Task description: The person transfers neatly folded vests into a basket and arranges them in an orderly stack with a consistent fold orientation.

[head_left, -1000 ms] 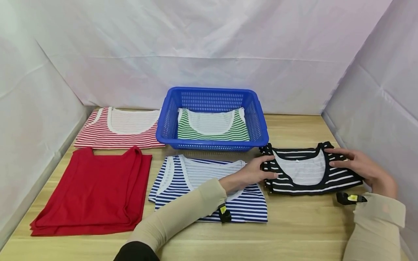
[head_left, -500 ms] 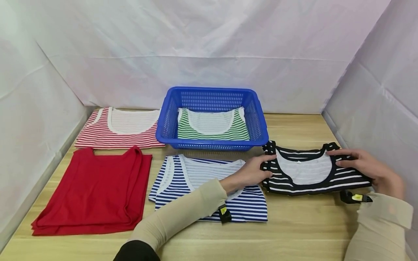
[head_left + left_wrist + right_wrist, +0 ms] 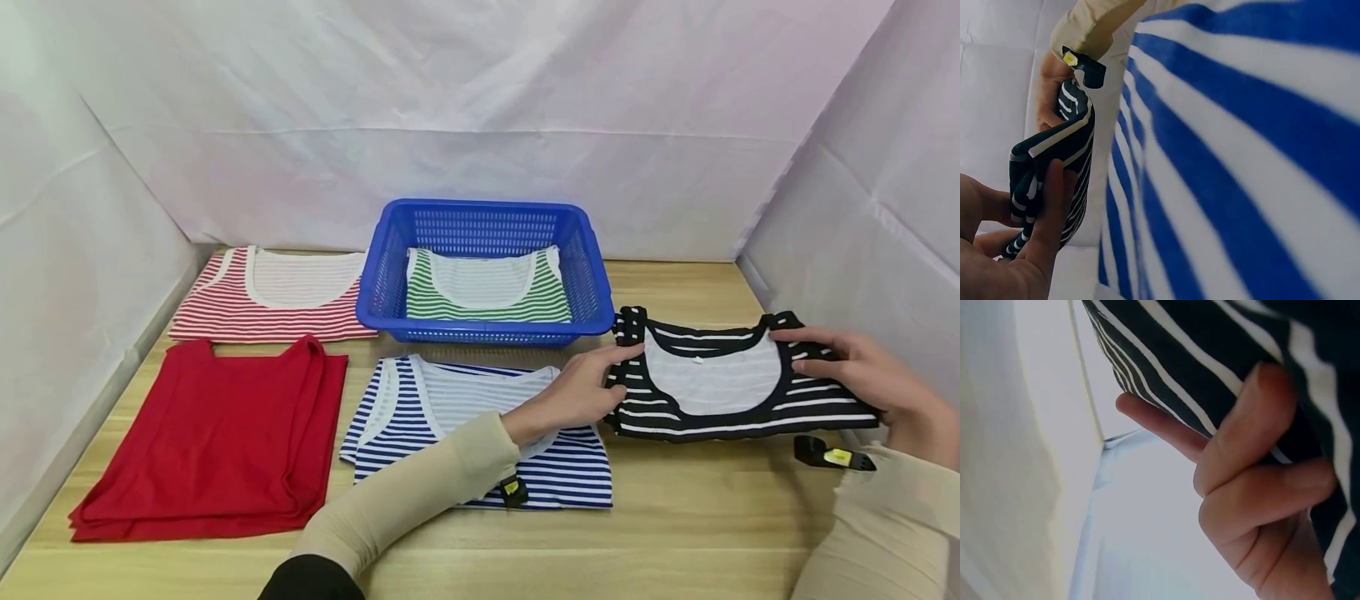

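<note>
A folded black-and-white striped tank top (image 3: 712,383) with a pale inner neck is held by both hands at the right of the table. My left hand (image 3: 581,392) grips its left edge, thumb and fingers on either side of the cloth, as the left wrist view also shows. At its right side my right hand (image 3: 862,375) pinches the shoulder part; in the right wrist view the curled fingers (image 3: 1241,481) lie under the fabric. Beneath my left forearm lies a blue-and-white striped tank top (image 3: 480,433), partly hidden by the sleeve.
A blue plastic basket (image 3: 487,333) at the back middle holds a green-and-white striped tank top (image 3: 491,292). Left of it lies a red-and-white striped tank top (image 3: 285,312). Nearer the front left is a stack of plain red tops (image 3: 217,442). White cloth walls (image 3: 480,125) enclose the table.
Both hands have shifted the black striped tank top to the right and slightly up. The right hand has moved further right than the left. The other garments stay put.
</note>
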### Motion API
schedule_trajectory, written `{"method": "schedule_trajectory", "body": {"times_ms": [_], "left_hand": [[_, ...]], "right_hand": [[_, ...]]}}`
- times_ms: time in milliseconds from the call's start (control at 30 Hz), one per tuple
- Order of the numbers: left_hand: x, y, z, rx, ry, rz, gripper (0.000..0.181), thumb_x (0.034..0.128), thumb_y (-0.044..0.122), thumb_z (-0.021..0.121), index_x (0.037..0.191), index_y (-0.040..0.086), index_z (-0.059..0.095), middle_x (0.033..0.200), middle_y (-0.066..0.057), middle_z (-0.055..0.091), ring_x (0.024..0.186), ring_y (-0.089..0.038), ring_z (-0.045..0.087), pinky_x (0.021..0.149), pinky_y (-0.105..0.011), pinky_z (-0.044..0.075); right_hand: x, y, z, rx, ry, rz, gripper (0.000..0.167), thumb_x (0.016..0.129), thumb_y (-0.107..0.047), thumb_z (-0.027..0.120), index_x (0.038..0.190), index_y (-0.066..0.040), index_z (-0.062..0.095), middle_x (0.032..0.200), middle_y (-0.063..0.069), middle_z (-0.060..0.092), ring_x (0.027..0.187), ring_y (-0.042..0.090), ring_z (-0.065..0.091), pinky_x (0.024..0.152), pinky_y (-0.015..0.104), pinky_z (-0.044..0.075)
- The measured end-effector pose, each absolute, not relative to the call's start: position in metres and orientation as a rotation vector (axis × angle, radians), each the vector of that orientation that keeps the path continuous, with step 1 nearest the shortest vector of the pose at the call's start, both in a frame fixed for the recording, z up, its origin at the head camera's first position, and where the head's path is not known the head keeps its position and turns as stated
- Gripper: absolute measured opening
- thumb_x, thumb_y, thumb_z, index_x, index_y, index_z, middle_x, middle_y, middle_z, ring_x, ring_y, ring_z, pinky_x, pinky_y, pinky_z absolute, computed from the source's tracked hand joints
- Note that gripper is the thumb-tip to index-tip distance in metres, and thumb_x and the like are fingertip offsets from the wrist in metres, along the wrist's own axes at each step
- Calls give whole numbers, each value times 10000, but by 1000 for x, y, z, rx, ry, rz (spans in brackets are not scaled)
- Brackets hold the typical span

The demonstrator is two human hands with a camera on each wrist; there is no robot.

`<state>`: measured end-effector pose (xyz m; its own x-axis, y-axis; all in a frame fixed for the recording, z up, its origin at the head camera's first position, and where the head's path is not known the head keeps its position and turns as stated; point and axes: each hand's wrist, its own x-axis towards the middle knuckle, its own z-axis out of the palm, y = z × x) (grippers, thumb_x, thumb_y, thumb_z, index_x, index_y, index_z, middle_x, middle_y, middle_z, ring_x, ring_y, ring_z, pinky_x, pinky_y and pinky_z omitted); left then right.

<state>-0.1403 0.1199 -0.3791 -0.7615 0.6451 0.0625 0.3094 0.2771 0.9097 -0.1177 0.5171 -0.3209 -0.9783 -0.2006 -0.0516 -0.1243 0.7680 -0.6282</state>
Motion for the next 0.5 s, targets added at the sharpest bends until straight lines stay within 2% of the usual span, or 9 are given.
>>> {"method": "schedule_trajectory", "body": {"times_ms": [33, 100, 167, 233, 300, 367, 433, 500], "left_hand": [[-139, 120, -377, 867, 2222, 1488, 670, 975, 36, 606, 1582, 266, 439, 1590, 70, 473, 460, -68, 318, 626, -199, 448], [-137, 120, -373, 855, 2213, 1493, 674, 974, 39, 608, 1579, 285, 441, 1584, 78, 475, 439, -57, 314, 649, -189, 454], [-135, 120, -370, 856, 2208, 1488, 674, 976, 47, 612, 1578, 295, 440, 1597, 85, 456, 454, -61, 351, 746, -182, 467], [-133, 120, -366, 870, 2211, 1479, 670, 979, 62, 614, 1578, 306, 438, 1625, 90, 420, 612, -22, 485, 863, -188, 453], [-131, 119, -363, 883, 2207, 1479, 667, 983, 70, 613, 1580, 307, 434, 1649, 89, 382, 885, 3, 572, 938, -200, 430], [-130, 119, -359, 890, 2202, 1490, 663, 988, 73, 610, 1582, 306, 431, 1661, 76, 365, 1130, 23, 513, 959, -208, 428], [-130, 117, -356, 884, 2190, 1503, 663, 995, 76, 602, 1585, 321, 421, 1671, 57, 349, 1049, 28, 568, 949, -196, 429], [-130, 115, -354, 881, 2169, 1524, 666, 1002, 71, 589, 1590, 324, 408, 1681, 38, 332, 780, 14, 601, 854, -183, 473]], "right_hand": [[-116, 517, -318, -254, 2852, -1011, 447, 975, -25, 644, 1405, -149, 642, 1247, -458, 478, 1142, -257, 382, 872, 22, 274], [-114, 515, -312, -246, 2873, -1022, 463, 971, -10, 646, 1409, -158, 642, 1249, -451, 481, 1102, -198, 419, 834, 47, 319], [-111, 514, -306, -233, 2897, -1018, 468, 967, 2, 647, 1410, -149, 640, 1249, -455, 479, 1065, -167, 434, 786, 58, 347], [-108, 511, -300, -200, 2926, -1004, 468, 966, 3, 650, 1410, -148, 640, 1229, -469, 478, 992, -130, 455, 725, 80, 374], [-105, 509, -294, -161, 2945, -996, 470, 970, -6, 652, 1415, -156, 637, 1206, -478, 482, 896, -92, 514, 667, 109, 398], [-103, 507, -289, -116, 2939, -1031, 478, 975, -9, 649, 1426, -166, 630, 1194, -444, 532, 784, -42, 536, 615, 157, 430], [-102, 505, -285, -62, 2908, -1086, 493, 987, -14, 639, 1446, -194, 618, 1164, -380, 597, 673, 14, 583, 561, 203, 467], [-101, 503, -281, 14, 2864, -1141, 512, 1003, -31, 626, 1464, -252, 604, 1067, -315, 664, 592, 70, 621, 517, 246, 498]]}}
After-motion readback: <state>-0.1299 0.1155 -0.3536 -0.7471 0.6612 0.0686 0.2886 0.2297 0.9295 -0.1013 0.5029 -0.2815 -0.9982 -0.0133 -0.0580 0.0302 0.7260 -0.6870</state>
